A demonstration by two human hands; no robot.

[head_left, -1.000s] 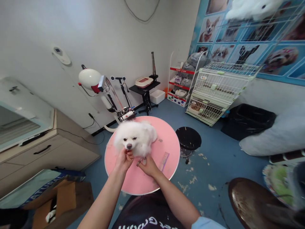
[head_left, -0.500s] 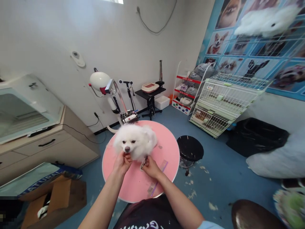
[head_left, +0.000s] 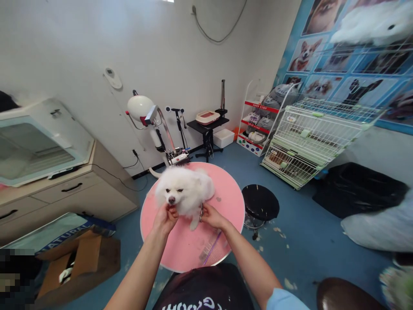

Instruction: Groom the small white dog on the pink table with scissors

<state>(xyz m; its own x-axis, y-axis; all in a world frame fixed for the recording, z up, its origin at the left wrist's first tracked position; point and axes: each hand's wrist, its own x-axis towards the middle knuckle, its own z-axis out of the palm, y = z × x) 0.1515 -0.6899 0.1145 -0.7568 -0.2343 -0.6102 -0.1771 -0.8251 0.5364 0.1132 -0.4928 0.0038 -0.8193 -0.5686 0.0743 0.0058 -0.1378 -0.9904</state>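
Note:
A fluffy white dog (head_left: 185,189) is on the round pink table (head_left: 226,185), facing me, with one front paw showing below its chest. My left hand (head_left: 166,218) is closed under its chin, gripping the fur or muzzle there. In my right hand (head_left: 211,215) is a pair of scissors (head_left: 201,212), held beside the dog's chest and front leg on the right side. The blades are partly lost against the white fur. Near the table's front edge lies a clear plastic comb-like strip with a purple edge (head_left: 212,249), partly behind my right forearm.
A black round stool (head_left: 260,202) stands just right of the table. Behind it are a dryer on a stand (head_left: 141,110), a black side table (head_left: 208,125) and wire cages (head_left: 309,133). On the left are a drawer cabinet (head_left: 106,189) and an open cardboard box (head_left: 88,258).
My right hand with the scissors has shifted slightly right and up, and the dog's front paw now shows. The left hand stays under the chin. The whole view has turned slightly left.

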